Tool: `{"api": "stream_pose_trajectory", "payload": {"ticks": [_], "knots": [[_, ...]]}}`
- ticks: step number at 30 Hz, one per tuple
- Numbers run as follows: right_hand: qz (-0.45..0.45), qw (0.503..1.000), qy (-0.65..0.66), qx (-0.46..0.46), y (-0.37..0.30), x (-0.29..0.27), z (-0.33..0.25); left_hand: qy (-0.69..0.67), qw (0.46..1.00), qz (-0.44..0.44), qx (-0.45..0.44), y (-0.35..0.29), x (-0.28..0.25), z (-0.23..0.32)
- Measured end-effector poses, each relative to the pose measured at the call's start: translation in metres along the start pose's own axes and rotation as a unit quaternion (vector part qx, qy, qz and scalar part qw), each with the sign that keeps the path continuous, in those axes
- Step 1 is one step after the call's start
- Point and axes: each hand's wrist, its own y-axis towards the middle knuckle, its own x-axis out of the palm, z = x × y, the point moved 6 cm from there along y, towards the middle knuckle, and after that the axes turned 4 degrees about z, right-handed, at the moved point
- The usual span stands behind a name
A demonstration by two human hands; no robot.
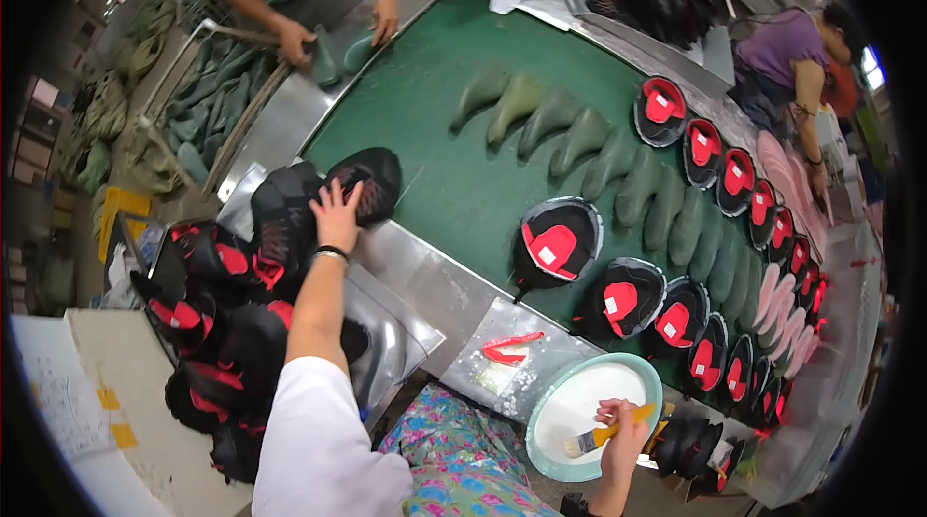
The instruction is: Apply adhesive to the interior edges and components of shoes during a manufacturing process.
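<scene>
Black shoe upper (pixel 369 181), red-trimmed, at tabletop's near-left edge; left hand (pixel 336 216) fingers spread on it; right hand (pixel 623 435) pinching yellow brush (pixel 601 436)

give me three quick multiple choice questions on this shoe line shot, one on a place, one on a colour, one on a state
1. Where does the left hand rest?
A. on a black and red shoe upper at the edge of the green conveyor belt
B. in the white bowl
C. on the floral cloth

2. What colour is the handle of the flat paint brush in the right hand?
A. blue
B. yellow
C. green

3. How does the right hand hold the brush?
A. it lies loose on the belt
B. gripped, bristles over the round teal-rimmed dish of white paste
C. tucked under the arm

Answers: 1 A, the fingers lie spread on the dark upper by the belt's near edge. 2 B, the handle shows yellow beside the fingers. 3 B, the fingers close round the handle and the bristles sit above the white paste.
</scene>
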Motion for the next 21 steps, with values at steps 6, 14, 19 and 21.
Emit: {"api": "stream_pose_trajectory", "payload": {"ticks": [6, 14, 19, 21], "knots": [[-0.088, 0.992, -0.086, 0.016, 0.002, 0.058, -0.020, -0.373, 0.919, 0.126, -0.035, 0.006, -0.042, 0.018], [-0.208, 0.844, -0.236, -0.434, -0.047, 0.184, -0.108, -0.897, 0.422, -0.089, -0.092, -0.162, -0.197, 0.115], [-0.343, 0.837, -0.226, -0.363, -0.084, 0.170, -0.120, -0.946, 0.214, -0.229, -0.086, -0.224, -0.211, 0.089], [-0.362, 0.831, -0.205, -0.369, -0.098, 0.161, -0.129, -0.942, 0.241, -0.210, -0.099, -0.243, -0.198, 0.079]]}}
